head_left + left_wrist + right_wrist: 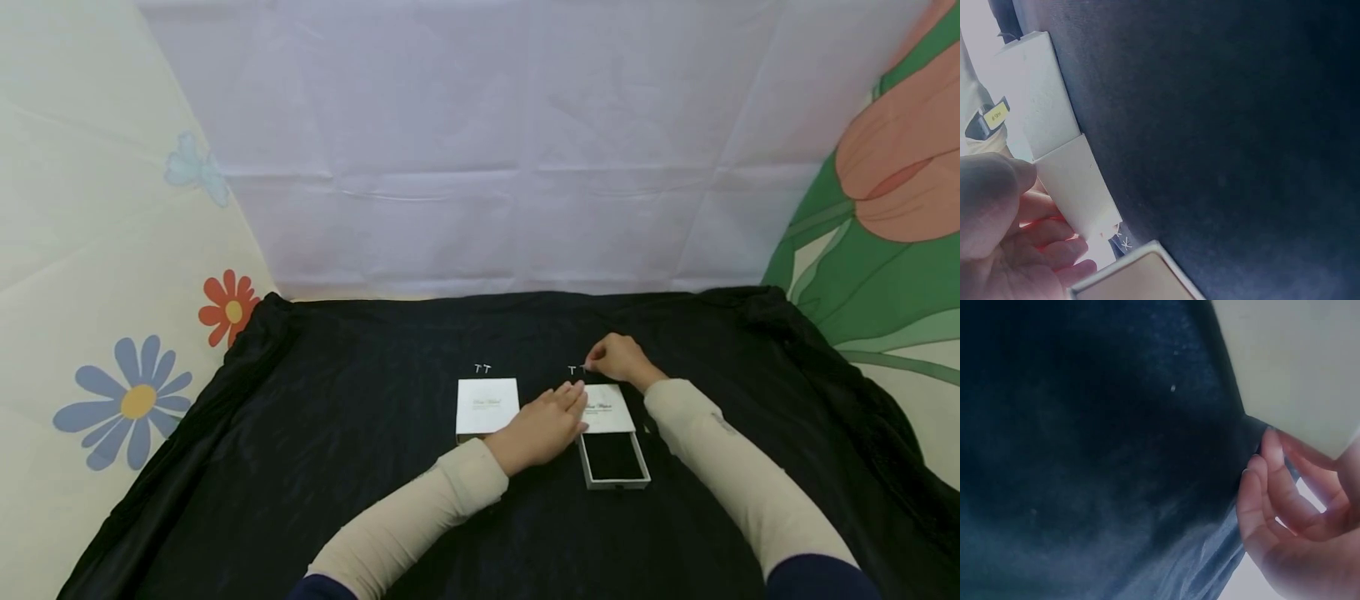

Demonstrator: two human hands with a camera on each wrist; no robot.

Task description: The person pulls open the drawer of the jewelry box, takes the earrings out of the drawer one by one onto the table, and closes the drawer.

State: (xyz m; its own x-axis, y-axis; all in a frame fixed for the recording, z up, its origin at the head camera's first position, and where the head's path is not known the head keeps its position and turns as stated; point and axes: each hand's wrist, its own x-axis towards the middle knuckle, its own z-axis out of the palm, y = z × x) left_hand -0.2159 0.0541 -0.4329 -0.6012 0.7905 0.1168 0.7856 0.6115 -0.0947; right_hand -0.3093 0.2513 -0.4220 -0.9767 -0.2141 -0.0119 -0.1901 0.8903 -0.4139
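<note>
A white box with an outer sleeve and a drawer pulled out toward me lies right of centre. Fairly straight fingers of my left hand lie along the sleeve's left edge; the left wrist view shows the fingers beside the box. Behind the box, my right hand reaches down with thumb and fingertips together, pinching a tiny white T-shaped piece, mostly hidden by them. Another T-shaped piece lies just left of it. In the right wrist view the fingers are bent, close over the cloth.
A second white box lies left of my left hand, which overlaps its near corner. Two more T-shaped pieces lie behind it. Black cloth covers the table, with a pale curtain at the back.
</note>
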